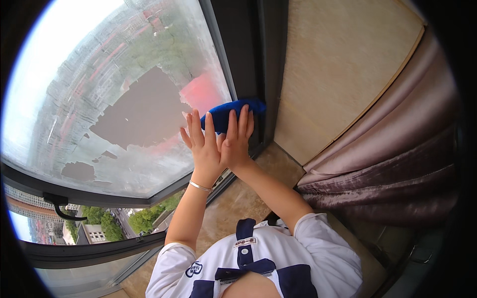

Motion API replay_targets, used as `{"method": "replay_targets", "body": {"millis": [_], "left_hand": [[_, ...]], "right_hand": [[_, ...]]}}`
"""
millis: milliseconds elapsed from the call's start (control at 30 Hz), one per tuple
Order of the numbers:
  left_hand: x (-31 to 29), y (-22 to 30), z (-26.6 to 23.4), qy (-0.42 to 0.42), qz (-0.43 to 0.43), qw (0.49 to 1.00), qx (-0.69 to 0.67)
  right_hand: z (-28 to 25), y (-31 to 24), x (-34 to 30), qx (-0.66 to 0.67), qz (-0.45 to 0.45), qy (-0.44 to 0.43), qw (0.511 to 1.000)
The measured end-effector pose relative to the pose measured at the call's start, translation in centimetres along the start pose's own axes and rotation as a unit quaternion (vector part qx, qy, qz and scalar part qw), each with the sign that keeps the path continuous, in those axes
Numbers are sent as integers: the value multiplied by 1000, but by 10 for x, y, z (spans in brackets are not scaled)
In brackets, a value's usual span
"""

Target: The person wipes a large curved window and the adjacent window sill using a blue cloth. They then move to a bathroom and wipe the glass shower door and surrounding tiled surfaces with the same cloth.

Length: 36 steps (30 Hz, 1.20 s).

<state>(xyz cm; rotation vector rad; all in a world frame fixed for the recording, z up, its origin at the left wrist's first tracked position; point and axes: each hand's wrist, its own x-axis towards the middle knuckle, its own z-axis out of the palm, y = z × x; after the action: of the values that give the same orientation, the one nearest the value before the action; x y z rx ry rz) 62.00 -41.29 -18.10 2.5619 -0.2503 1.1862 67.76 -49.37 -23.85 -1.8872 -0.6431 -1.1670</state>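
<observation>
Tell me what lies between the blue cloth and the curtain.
In the head view, dark framing and then a beige wall panel lie between the blue cloth and the curtain.

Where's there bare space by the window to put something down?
On the brown ledge: one bare patch lies between the right forearm, the tan wall panel and the purple curtain. Another shows between both forearms, above the white shirt. It's crowded at the window's edge, where the left hand and right hand meet at the blue cloth.
</observation>
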Motion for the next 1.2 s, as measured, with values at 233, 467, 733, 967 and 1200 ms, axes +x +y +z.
{"method": "replay_targets", "body": {"millis": [233, 467, 733, 967, 1200], "left_hand": [[-8, -5, -6, -18, 0, 1000, 7], [-15, -3, 3, -10, -13, 1000, 10], [-15, -9, -5, -12, 2, 1000, -1], [-22, -10, -8, -2, -14, 999, -39], [-21, 2, -6, -4, -22, 999, -41]], "right_hand": [[-6, 5, -88, -14, 231, -88, 969], [17, -7, -106, 65, 286, -66, 954], [12, -26, -3, -88, 122, -50, 987], [16, 9, -104, -104, 181, -104, 973], [16, 6, -110, -24, 201, -84, 976]]}}
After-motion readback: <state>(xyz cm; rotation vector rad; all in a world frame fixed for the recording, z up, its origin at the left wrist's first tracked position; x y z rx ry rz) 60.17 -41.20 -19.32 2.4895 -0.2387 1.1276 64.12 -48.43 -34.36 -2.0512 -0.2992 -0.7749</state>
